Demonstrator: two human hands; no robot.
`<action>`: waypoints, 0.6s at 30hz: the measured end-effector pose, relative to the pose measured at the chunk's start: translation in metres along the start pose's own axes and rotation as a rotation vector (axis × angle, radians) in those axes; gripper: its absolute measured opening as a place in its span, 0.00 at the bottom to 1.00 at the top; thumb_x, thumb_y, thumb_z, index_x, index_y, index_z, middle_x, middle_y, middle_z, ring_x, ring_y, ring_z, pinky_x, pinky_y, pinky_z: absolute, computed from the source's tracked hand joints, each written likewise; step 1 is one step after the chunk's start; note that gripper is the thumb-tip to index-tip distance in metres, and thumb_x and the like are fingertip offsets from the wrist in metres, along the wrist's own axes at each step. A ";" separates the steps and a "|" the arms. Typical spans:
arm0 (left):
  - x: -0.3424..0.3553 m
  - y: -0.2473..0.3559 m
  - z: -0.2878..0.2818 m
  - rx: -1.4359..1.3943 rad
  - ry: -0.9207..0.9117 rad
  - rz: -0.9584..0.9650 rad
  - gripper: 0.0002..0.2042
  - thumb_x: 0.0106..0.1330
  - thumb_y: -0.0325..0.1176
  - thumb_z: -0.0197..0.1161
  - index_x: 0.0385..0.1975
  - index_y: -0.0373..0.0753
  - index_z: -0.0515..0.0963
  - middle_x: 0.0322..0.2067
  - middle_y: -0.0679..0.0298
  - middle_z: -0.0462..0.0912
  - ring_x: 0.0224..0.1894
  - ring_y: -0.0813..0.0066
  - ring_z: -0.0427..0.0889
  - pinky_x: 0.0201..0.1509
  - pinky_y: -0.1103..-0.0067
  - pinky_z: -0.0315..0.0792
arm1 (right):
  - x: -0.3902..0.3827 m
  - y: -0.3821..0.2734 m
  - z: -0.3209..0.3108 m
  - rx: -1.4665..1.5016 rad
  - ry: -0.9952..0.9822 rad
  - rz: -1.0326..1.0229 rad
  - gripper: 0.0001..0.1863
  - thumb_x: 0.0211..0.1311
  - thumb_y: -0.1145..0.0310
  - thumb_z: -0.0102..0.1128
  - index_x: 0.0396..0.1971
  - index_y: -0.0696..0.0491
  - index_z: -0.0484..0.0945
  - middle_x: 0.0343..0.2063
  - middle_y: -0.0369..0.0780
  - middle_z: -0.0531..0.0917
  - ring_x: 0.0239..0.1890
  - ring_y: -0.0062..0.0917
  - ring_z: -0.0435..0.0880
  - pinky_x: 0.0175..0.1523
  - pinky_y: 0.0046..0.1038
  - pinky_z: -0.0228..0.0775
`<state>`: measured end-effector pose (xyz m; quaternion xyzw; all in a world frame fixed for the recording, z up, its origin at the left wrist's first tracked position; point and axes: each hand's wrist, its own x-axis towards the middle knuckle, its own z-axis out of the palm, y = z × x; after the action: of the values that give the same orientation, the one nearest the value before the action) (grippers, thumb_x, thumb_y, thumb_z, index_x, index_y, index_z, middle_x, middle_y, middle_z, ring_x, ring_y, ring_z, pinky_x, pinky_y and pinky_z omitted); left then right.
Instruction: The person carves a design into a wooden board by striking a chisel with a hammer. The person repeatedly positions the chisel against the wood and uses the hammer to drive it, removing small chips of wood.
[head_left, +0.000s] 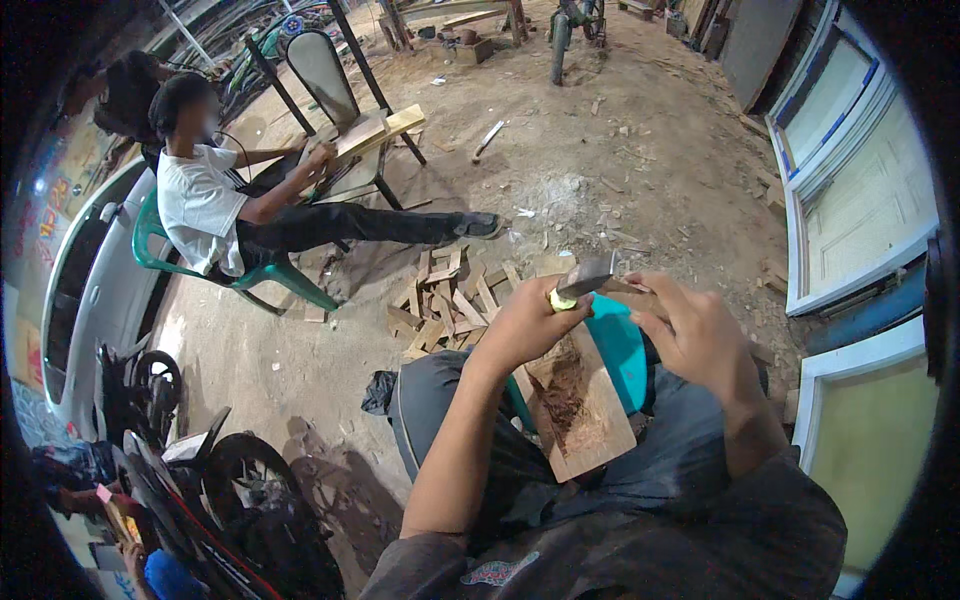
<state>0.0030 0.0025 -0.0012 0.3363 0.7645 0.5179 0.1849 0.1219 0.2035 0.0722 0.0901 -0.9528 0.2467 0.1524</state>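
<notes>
My left hand (525,325) is closed around a chisel, whose yellow-green handle end (563,299) sticks out at the top of the fist. The blade is hidden under the hand. My right hand (690,335) grips a hammer by its wooden handle, with the grey metal hammer head (588,276) right at the chisel's end; whether they touch I cannot tell. Beneath both hands a wooden board (598,455) lies tilted between my thighs. Its top is partly carved, and dark reddish shavings (565,400) lie in the hollow. Teal plastic (618,350) shows beside the board.
Wood offcuts (440,305) are heaped ahead of my knees. At left, a person (205,200) on a green plastic chair (150,235) works a wooden piece (395,128) on another chair. Parked motorcycles (240,500) stand lower left; white-framed doors (850,180) lean at right.
</notes>
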 end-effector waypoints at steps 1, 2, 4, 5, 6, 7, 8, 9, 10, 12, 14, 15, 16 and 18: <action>0.000 0.000 0.000 0.013 -0.001 -0.001 0.10 0.67 0.35 0.62 0.34 0.32 0.80 0.27 0.60 0.84 0.30 0.76 0.80 0.36 0.75 0.73 | 0.000 0.000 0.000 0.000 0.009 -0.031 0.16 0.62 0.63 0.61 0.47 0.51 0.73 0.28 0.49 0.82 0.32 0.47 0.83 0.31 0.44 0.75; 0.000 0.002 -0.001 0.025 -0.002 -0.002 0.10 0.67 0.35 0.62 0.34 0.32 0.80 0.28 0.60 0.84 0.31 0.76 0.80 0.36 0.75 0.73 | -0.001 0.000 0.000 0.000 0.018 -0.063 0.17 0.62 0.64 0.61 0.49 0.51 0.73 0.30 0.49 0.82 0.33 0.47 0.84 0.33 0.44 0.76; -0.001 0.002 -0.002 0.026 -0.001 -0.004 0.10 0.67 0.35 0.62 0.34 0.32 0.80 0.28 0.60 0.84 0.31 0.76 0.80 0.36 0.75 0.73 | -0.001 0.000 -0.001 -0.001 0.018 -0.096 0.18 0.62 0.65 0.60 0.52 0.50 0.72 0.34 0.50 0.82 0.35 0.47 0.84 0.34 0.44 0.77; -0.001 0.001 -0.001 0.015 0.001 -0.004 0.10 0.67 0.35 0.62 0.34 0.32 0.80 0.28 0.60 0.84 0.30 0.76 0.80 0.36 0.75 0.73 | -0.001 -0.001 -0.001 -0.003 0.011 -0.097 0.19 0.63 0.66 0.60 0.52 0.51 0.71 0.36 0.50 0.82 0.36 0.48 0.83 0.35 0.44 0.77; 0.000 0.001 0.000 0.001 0.001 -0.003 0.10 0.67 0.35 0.62 0.34 0.32 0.80 0.28 0.60 0.84 0.30 0.76 0.80 0.36 0.75 0.73 | -0.002 -0.001 -0.002 -0.006 0.002 -0.096 0.19 0.63 0.66 0.59 0.53 0.51 0.71 0.38 0.50 0.82 0.37 0.48 0.83 0.36 0.44 0.77; 0.000 0.002 0.000 0.003 0.014 -0.006 0.11 0.66 0.36 0.62 0.33 0.32 0.79 0.26 0.59 0.82 0.29 0.74 0.79 0.35 0.74 0.72 | -0.002 -0.002 -0.003 0.000 -0.035 -0.059 0.19 0.63 0.66 0.59 0.53 0.51 0.71 0.38 0.50 0.82 0.37 0.48 0.83 0.36 0.44 0.76; 0.000 0.004 0.000 0.004 0.027 -0.008 0.12 0.65 0.36 0.63 0.32 0.32 0.79 0.24 0.58 0.81 0.27 0.72 0.78 0.34 0.73 0.72 | -0.002 -0.003 -0.005 0.006 -0.072 -0.022 0.20 0.63 0.66 0.59 0.54 0.51 0.70 0.38 0.50 0.82 0.37 0.49 0.83 0.36 0.44 0.76; -0.001 0.007 -0.001 0.009 0.042 -0.009 0.12 0.64 0.37 0.64 0.31 0.31 0.78 0.22 0.57 0.79 0.26 0.71 0.77 0.34 0.72 0.71 | -0.002 -0.004 -0.005 0.015 -0.107 0.013 0.20 0.63 0.66 0.59 0.54 0.51 0.70 0.38 0.50 0.82 0.37 0.49 0.83 0.36 0.45 0.76; -0.001 0.005 -0.001 0.013 0.040 -0.007 0.12 0.64 0.37 0.64 0.31 0.31 0.78 0.22 0.56 0.80 0.26 0.70 0.77 0.34 0.72 0.71 | -0.003 -0.004 -0.005 0.031 -0.103 0.005 0.20 0.63 0.66 0.59 0.54 0.51 0.70 0.38 0.50 0.82 0.37 0.50 0.83 0.36 0.45 0.76; 0.000 0.001 0.000 0.020 0.035 -0.004 0.12 0.63 0.37 0.64 0.32 0.32 0.78 0.23 0.56 0.80 0.26 0.67 0.78 0.34 0.71 0.71 | -0.002 -0.002 -0.005 0.064 -0.095 -0.009 0.20 0.63 0.66 0.59 0.54 0.51 0.70 0.38 0.50 0.82 0.37 0.50 0.82 0.35 0.45 0.76; -0.001 0.003 0.001 0.014 0.054 -0.005 0.13 0.64 0.38 0.64 0.33 0.32 0.78 0.23 0.56 0.81 0.26 0.67 0.78 0.34 0.71 0.72 | -0.003 -0.002 -0.004 0.074 -0.081 -0.023 0.20 0.63 0.65 0.59 0.54 0.51 0.70 0.37 0.51 0.82 0.36 0.51 0.82 0.35 0.46 0.75; -0.001 0.004 0.001 0.009 0.065 -0.006 0.13 0.64 0.38 0.64 0.33 0.32 0.78 0.23 0.56 0.81 0.26 0.67 0.78 0.34 0.71 0.72 | -0.003 -0.002 -0.004 0.078 -0.075 -0.031 0.20 0.64 0.65 0.59 0.54 0.51 0.69 0.37 0.52 0.82 0.36 0.51 0.82 0.35 0.46 0.75; -0.001 0.002 0.001 -0.002 0.069 0.010 0.13 0.64 0.38 0.64 0.33 0.32 0.78 0.23 0.56 0.81 0.26 0.67 0.78 0.35 0.71 0.72 | -0.003 -0.004 -0.003 0.084 -0.078 -0.024 0.20 0.64 0.65 0.59 0.54 0.51 0.69 0.36 0.52 0.82 0.36 0.51 0.82 0.35 0.46 0.75; 0.001 -0.003 0.002 -0.026 0.074 0.045 0.13 0.65 0.39 0.64 0.34 0.32 0.78 0.24 0.55 0.81 0.26 0.67 0.78 0.35 0.71 0.72 | -0.004 -0.008 -0.003 0.092 -0.080 -0.006 0.20 0.64 0.64 0.59 0.54 0.52 0.69 0.35 0.53 0.82 0.36 0.52 0.82 0.35 0.47 0.75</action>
<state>0.0024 0.0038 -0.0048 0.3315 0.7564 0.5438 0.1490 0.1283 0.1984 0.0774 0.1097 -0.9456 0.2858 0.1106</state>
